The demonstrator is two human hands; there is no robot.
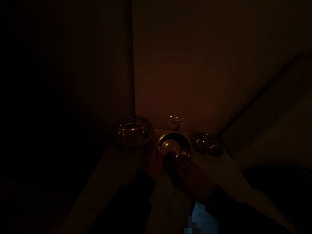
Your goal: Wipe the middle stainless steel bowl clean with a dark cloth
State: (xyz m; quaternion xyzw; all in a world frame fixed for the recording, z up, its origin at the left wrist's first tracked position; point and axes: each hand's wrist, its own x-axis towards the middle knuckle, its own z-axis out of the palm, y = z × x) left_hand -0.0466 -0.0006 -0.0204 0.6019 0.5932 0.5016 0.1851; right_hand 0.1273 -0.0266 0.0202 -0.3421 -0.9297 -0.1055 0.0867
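A shiny round metal bowl [185, 147] is tipped toward me in the middle of the table. My left hand [154, 164] is at its left side, with the fingers against the outer wall near the rim. My right hand [191, 177] reaches over the near rim, fingertips toward the inside. Under its fingers a dark, limp thing that looks like a cloth [173, 177] hangs across the rim. Deep shadow hides most finger detail and the bowl's near side.
A wider metal bowl or basin [134, 133] sits at the back left, and a smaller metal dish [209, 145] at the back right. Behind the middle bowl, a socket panel [177, 122] is on the wall. A lit phone screen [206, 219] shows below my right forearm.
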